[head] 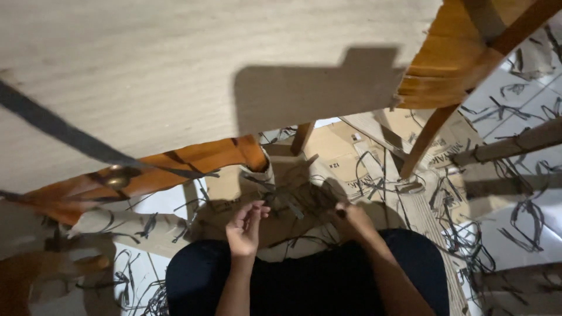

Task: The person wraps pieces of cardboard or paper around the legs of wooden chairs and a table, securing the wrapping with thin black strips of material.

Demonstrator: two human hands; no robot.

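Nearest the camera, the person's lap in dark trousers [328, 281] fills the bottom of the view, with both bare forearms reaching forward over it. The left hand [244, 225] is raised palm-in, its fingers [257, 209] curled loosely together near a thin dark strip [291, 208] that runs across the cardboard in front of it; whether the fingertips actually pinch the strip cannot be told in the dim light. The right hand [351, 217] sits lower and partly in shadow, closed over what looks like the other end of the same strip, though the grip itself is hidden.

Just beyond the hands lie flattened cardboard sheets [336, 161] spread on the floor, littered with more loose dark strips [462, 234] that curl over the pale tiled floor [533, 99] to the right. A wooden chair leg [424, 143] slants down onto the cardboard, and a second short leg [301, 137] stands near the middle.

To the left, an orange-brown wooden rail [175, 167] stretches diagonally, crossed by strips. Farthest and above, a broad pale wooden panel [175, 64] covers most of the upper view, with a dark band [52, 129] lying across its left side.
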